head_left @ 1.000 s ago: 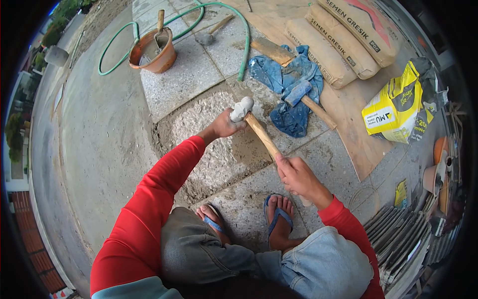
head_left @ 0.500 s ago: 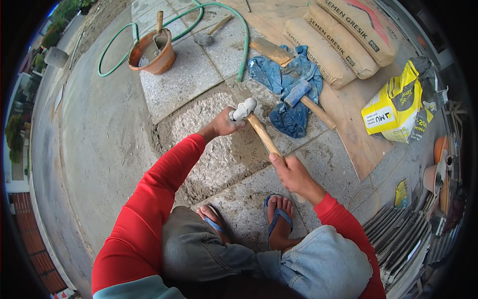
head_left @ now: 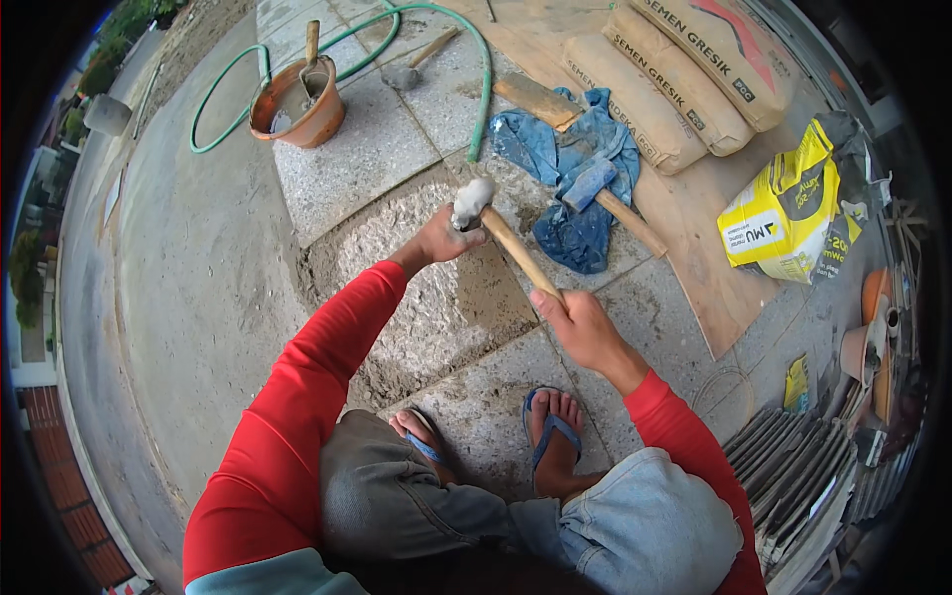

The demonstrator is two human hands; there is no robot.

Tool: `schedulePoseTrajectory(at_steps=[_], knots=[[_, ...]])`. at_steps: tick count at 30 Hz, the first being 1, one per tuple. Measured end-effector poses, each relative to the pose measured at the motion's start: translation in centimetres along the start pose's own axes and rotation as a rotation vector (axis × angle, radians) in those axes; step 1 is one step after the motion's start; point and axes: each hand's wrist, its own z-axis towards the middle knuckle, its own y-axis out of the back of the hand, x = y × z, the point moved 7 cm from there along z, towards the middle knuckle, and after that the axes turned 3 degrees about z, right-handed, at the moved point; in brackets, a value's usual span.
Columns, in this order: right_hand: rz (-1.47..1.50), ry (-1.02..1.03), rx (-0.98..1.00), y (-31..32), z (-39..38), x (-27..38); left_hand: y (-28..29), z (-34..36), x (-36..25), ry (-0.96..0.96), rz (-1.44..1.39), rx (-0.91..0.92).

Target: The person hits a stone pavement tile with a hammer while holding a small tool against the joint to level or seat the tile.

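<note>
My right hand (head_left: 585, 329) is wrapped round the wooden handle of a hammer (head_left: 518, 253). Its pale, dusty head is up at my left hand (head_left: 446, 238). The left fingers are closed just beside and under the head; what they grip is hidden by the head and the fist. Both hands are above a rough, broken patch of mortar (head_left: 397, 283) between paving slabs. A second hammer with a blue head (head_left: 590, 185) lies on a crumpled blue cloth (head_left: 575, 238) to the right.
An orange bucket (head_left: 322, 127) with a trowel stands at the far left, near a green hose (head_left: 486, 74) and a mallet (head_left: 402, 76). Stacked cement bags (head_left: 645, 109) lie on plywood (head_left: 709, 297). A yellow bag (head_left: 783, 223) and stacked thin slats (head_left: 793, 466) are at right.
The hammer head has shifted slightly left and up, with my right hand moving a little the same way. My left hand has stayed almost in place, still closed.
</note>
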Motion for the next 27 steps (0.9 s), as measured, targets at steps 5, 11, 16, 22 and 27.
schedulePoseTrajectory(at_steps=[5,11,16,22,27], knots=[[0.269,-0.227,0.079,0.9,-1.8,1.4,0.9,0.5,-1.2,0.066,-0.214,-0.001],[0.467,0.379,-0.11,6.8,-2.1,15.7,1.3,1.8,-1.1,0.056,-0.095,-0.036],[-0.064,0.272,-0.129,1.4,0.2,3.7,1.5,1.0,-1.3,0.066,-0.04,-0.206],[0.323,-0.312,0.048,2.4,-1.6,0.5,1.2,2.1,-2.3,0.04,-0.018,0.012],[0.499,0.273,-0.122,7.5,-1.8,14.6,2.6,3.1,-1.4,-0.029,-0.024,-0.097]])
